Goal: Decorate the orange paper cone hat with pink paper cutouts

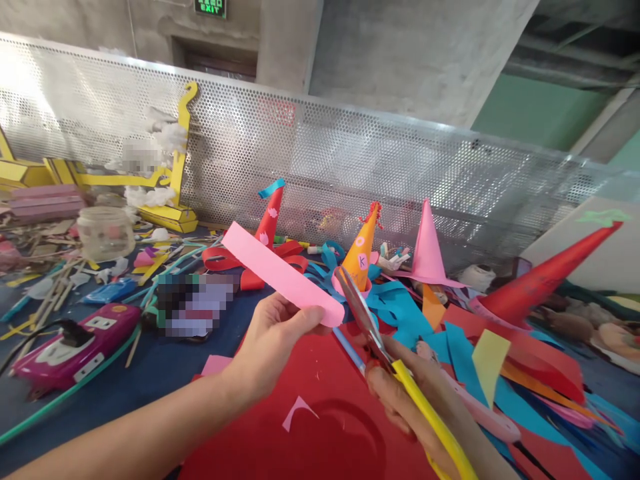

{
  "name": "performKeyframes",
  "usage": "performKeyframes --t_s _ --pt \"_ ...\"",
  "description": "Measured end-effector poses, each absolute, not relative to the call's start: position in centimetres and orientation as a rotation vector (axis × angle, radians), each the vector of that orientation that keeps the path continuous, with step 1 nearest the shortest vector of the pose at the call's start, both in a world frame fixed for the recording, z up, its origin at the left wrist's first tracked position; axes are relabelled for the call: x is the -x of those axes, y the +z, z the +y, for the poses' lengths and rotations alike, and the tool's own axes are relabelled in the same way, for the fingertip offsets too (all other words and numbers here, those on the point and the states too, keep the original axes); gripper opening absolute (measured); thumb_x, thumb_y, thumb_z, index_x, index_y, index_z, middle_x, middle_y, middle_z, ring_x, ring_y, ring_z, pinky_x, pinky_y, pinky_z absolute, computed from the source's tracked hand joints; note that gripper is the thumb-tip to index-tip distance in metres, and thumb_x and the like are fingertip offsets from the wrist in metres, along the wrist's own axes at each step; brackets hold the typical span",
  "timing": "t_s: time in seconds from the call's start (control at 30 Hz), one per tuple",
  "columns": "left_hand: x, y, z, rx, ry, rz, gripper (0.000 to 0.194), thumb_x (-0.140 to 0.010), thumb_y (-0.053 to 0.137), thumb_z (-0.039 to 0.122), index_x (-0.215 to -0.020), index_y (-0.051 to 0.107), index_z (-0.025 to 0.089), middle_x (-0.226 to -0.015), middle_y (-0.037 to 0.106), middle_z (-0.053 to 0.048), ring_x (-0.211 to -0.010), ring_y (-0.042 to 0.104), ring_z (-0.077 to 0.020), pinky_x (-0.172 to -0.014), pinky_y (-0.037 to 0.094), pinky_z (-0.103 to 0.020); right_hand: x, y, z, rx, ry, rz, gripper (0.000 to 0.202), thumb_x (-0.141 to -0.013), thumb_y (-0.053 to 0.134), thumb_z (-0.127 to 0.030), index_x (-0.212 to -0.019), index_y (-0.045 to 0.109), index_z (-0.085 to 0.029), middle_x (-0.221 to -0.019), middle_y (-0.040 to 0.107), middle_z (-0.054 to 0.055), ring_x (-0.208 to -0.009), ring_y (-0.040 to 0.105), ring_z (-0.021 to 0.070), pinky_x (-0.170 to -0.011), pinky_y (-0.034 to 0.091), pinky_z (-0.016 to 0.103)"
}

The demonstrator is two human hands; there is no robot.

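Observation:
My left hand (280, 333) pinches a pink paper strip (280, 270) near its rounded right end, between thumb and fingers. The strip slants up to the left, its far end cut straight. My right hand (400, 380) grips yellow-handled scissors (425, 400), whose metal blades point up and to the left, just right of the strip and apart from it. Whether the blades are fully closed is hard to tell. Below both hands lies a red sheet (300, 447) with a small pink paper scrap (299, 411) on it.
Behind stand an orange cone hat (359, 257), a pink cone hat (428, 257) and red cone hats (545, 280). Blue paper strips (400, 307) and a pink glue gun (480, 407) lie right. A purple power strip (77, 347) and plastic jar (106, 233) sit left, before a perforated metal panel (240, 147).

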State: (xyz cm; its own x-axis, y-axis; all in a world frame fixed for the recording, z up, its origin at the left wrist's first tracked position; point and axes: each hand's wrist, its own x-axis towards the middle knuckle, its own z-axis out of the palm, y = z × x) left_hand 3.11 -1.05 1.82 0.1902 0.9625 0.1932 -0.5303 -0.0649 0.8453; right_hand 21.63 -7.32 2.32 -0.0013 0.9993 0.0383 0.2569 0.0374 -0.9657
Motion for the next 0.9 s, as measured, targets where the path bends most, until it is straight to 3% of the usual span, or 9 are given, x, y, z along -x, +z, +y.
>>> performKeyframes --t_s 0.2,0.4,0.67,0.73,0.83,0.9 --pt "-3.2 1.8 -0.9 -1.134 1.212 0.644 0.015 -0.077 0.071 0.023 -0.087 0.074 0.012 -0.087 0.076 -0.009 -0.073 0.065 -0.0149 -0.069 0.052 -0.024 -20.8 4.3 -7.1 1.433 0.938 -1.428 0.047 -0.077 0.068 -0.049 -0.114 0.055 -0.022 -0.062 0.053 -0.006 -0.041 0.039 0.0068 -0.042 0.030 0.023" --pt "-3.4 1.8 -1.6 -1.250 1.086 0.644 0.022 -0.073 0.073 0.022 -0.090 0.068 0.010 -0.081 0.074 -0.009 -0.068 0.064 -0.0153 -0.061 0.048 -0.024 -19.5 4.8 -6.0 1.387 0.829 -1.397 0.043 -0.075 0.069 -0.043 -0.110 0.053 -0.022 -0.055 0.049 -0.009 -0.038 0.040 0.0091 -0.040 0.033 0.024" --pt "-2.9 2.0 -1.0 -1.183 1.132 0.643 0.040 -0.087 0.056 0.049 -0.076 0.064 0.011 -0.063 0.070 -0.009 -0.055 0.064 -0.0163 -0.053 0.046 -0.025 -19.7 3.8 -5.7 1.289 0.920 -1.387 0.041 -0.077 0.070 -0.035 -0.112 0.054 -0.020 -0.061 0.054 -0.008 -0.038 0.043 0.0082 -0.036 0.034 0.023" --pt "-2.9 1.7 -0.6 -1.056 1.264 0.588 0.035 -0.086 0.058 0.046 -0.076 0.063 0.013 -0.063 0.070 -0.006 -0.056 0.064 -0.0151 -0.053 0.045 -0.024 -19.9 3.5 -5.6 1.218 0.951 -1.303 0.040 -0.074 0.074 -0.034 -0.107 0.057 -0.021 -0.063 0.054 -0.008 -0.040 0.045 0.0073 -0.038 0.037 0.021" --pt "-3.0 1.3 -0.1 -0.968 1.248 0.396 0.016 -0.076 0.072 0.024 -0.089 0.067 0.015 -0.083 0.074 -0.005 -0.073 0.068 -0.0147 -0.067 0.050 -0.025 -19.7 3.3 -5.3 1.083 1.136 -1.145 0.035 -0.066 0.079 -0.028 -0.094 0.060 -0.020 -0.061 0.056 -0.007 -0.044 0.047 0.0059 -0.043 0.039 0.018" --pt "-3.1 1.1 -0.1 -0.978 1.089 0.259 0.034 -0.068 0.077 0.010 -0.100 0.068 0.017 -0.100 0.073 -0.005 -0.089 0.068 -0.0171 -0.080 0.051 -0.029 -19.3 3.4 -5.3 1.040 1.274 -1.056 0.034 -0.059 0.083 -0.025 -0.085 0.060 -0.019 -0.058 0.058 -0.005 -0.046 0.048 0.0062 -0.041 0.037 0.016"
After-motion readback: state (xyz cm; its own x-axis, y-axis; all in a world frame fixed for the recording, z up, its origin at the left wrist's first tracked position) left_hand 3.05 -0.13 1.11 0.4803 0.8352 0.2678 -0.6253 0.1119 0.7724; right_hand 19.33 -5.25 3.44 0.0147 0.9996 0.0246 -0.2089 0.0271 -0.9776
